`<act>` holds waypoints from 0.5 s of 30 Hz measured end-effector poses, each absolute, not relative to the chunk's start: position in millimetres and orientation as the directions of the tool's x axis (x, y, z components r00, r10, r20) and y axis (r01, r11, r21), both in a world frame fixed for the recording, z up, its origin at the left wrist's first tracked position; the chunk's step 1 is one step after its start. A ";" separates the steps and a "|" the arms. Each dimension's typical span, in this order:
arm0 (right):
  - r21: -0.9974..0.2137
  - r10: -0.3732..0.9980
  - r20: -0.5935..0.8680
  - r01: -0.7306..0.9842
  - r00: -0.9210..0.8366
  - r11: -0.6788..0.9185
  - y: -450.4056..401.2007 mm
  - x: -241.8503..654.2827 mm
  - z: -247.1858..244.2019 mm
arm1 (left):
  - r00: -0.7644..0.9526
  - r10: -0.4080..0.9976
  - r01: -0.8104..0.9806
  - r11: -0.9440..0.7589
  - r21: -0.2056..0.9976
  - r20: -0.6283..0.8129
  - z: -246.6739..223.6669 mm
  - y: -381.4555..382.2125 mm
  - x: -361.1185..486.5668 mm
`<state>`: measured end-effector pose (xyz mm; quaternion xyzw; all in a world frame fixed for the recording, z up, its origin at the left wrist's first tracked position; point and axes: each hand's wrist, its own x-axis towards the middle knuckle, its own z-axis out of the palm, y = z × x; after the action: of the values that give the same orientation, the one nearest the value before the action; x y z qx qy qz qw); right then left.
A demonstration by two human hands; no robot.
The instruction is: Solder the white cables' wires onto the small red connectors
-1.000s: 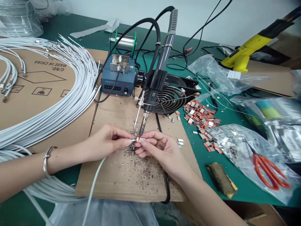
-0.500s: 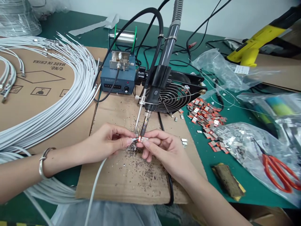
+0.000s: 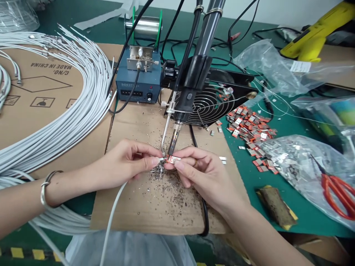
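Observation:
A white cable (image 3: 113, 212) runs up to my left hand (image 3: 133, 161), which pinches its end between thumb and fingers. Between the thumb and fingers of my right hand (image 3: 201, 166) is a small red-and-silver USB connector (image 3: 174, 159). The cable's end meets the connector's left side, right under the tip of the soldering iron (image 3: 174, 138). A thin metal feed tube (image 3: 166, 133) comes down just left of the iron, its lower end close to my left fingertips. Solder bits lie on the cardboard (image 3: 133, 218) beneath my hands.
A large bundle of white cables (image 3: 83, 118) curves along the left. Behind stand a blue solder feeder (image 3: 137, 87) and a black fan (image 3: 210, 107). To the right lie piled connectors (image 3: 249, 125), a plastic bag of metal parts (image 3: 296, 159), red-handled scissors (image 3: 337, 192) and a brown sponge (image 3: 277, 207).
The camera view has shifted and come slightly closer. The connector now shows more of its red-and-white face beneath the iron tip. Both hands keep their holds.

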<state>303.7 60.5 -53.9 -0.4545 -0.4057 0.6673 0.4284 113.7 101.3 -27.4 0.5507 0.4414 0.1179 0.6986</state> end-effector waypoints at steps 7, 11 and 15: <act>-0.931 0.940 -0.256 -0.203 -0.226 -0.303 60.6 303.2 -54.4 | 0.580 0.656 0.316 0.366 0.876 -0.483 -25.9 102.5 114.0; -0.934 0.943 -0.255 -0.198 -0.215 -0.298 60.4 303.2 -53.9 | 0.573 0.666 0.326 0.350 0.878 -0.478 -26.1 102.5 114.2; -0.935 0.946 -0.249 -0.203 -0.208 -0.290 60.3 302.8 -53.6 | 0.581 0.670 0.327 0.330 0.886 -0.463 -27.6 101.8 114.3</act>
<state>302.8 60.3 -53.6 -0.4553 -0.4078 0.6617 0.4341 114.3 101.8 -27.6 0.5654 0.4406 0.1249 0.6860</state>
